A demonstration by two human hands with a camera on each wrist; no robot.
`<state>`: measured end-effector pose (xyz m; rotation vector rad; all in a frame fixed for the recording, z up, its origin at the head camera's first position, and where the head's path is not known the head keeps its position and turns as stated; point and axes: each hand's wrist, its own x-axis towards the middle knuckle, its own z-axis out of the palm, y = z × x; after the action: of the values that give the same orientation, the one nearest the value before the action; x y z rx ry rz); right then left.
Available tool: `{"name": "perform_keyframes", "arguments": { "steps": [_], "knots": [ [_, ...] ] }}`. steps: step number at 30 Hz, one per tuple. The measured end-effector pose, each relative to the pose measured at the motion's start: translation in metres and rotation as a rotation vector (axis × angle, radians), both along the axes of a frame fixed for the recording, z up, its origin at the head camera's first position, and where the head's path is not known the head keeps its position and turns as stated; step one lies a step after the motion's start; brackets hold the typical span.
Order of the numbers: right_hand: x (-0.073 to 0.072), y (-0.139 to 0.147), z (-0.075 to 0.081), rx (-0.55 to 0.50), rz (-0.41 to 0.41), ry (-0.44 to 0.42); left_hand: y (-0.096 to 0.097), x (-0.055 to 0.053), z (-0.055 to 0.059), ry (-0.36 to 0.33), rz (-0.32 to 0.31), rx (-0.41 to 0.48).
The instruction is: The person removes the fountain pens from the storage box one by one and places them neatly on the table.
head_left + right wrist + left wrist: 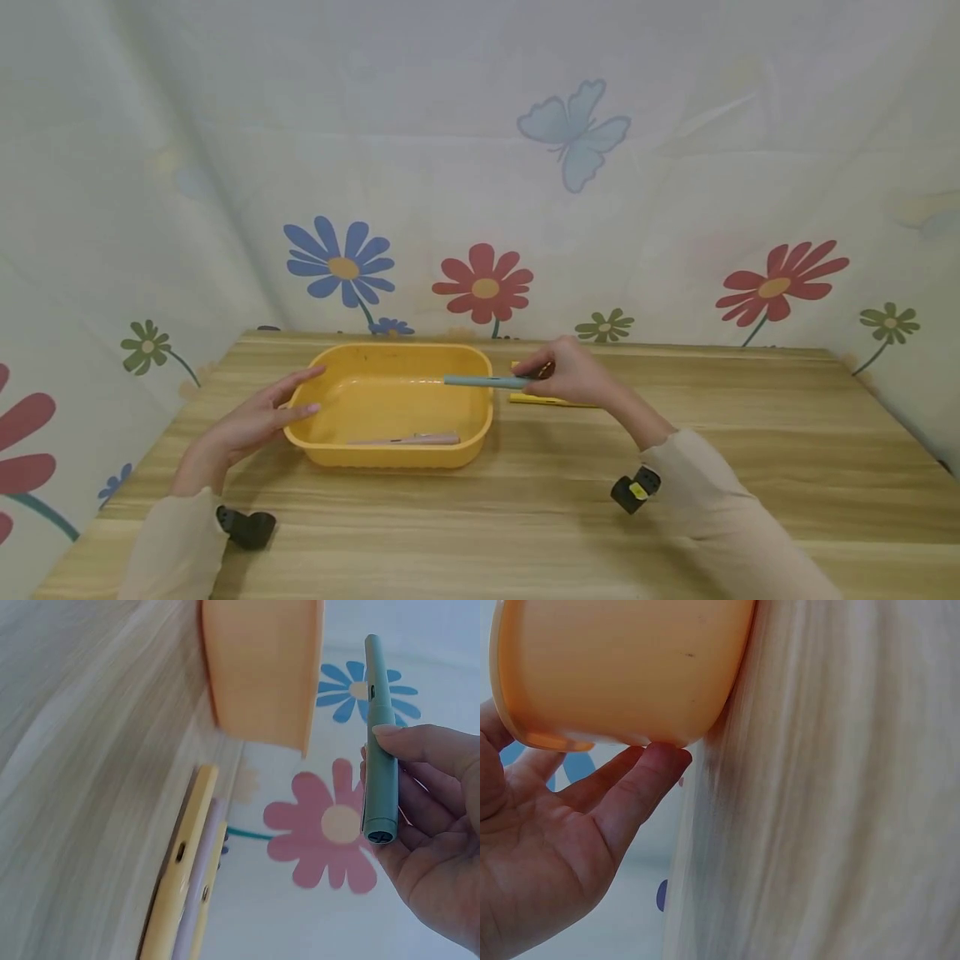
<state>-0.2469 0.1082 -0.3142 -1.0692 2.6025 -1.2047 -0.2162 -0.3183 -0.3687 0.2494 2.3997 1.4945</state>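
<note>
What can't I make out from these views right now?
Pink pen: in the head view, its lower side is hidden by the near rim of the tray.
Lilac pen: the right wrist view's bottom edge cuts it off; the head view doesn't show it clearly, with the right hand in the way.
Tray contents: in the left wrist view, hidden by its outer wall.
Pen markings: too small in every view.

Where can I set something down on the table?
The tabletop is bare in front of the yellow tray, between the left sleeve and right sleeve, and to the right of the right sleeve. It's crowded just right of the tray: pens lie there near the right hand.
</note>
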Motion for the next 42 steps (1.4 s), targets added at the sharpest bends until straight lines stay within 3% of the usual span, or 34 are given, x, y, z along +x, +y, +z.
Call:
{"name": "perform_keyframes", "arguments": {
  "steps": [26,38,42],
  "knots": [
    [0.000,0.065,-0.034,0.082,-0.141,0.068,0.002,0.000,0.003,-0.023,-0.004,0.047],
    [-0.002,0.070,-0.051,0.128,-0.102,0.077,0.001,-0.001,-0.001,-0.031,0.019,0.018],
    [-0.004,0.072,-0.056,0.113,-0.058,0.125,0.001,-0.001,-0.001,-0.033,0.018,0.020]
  ]
}}
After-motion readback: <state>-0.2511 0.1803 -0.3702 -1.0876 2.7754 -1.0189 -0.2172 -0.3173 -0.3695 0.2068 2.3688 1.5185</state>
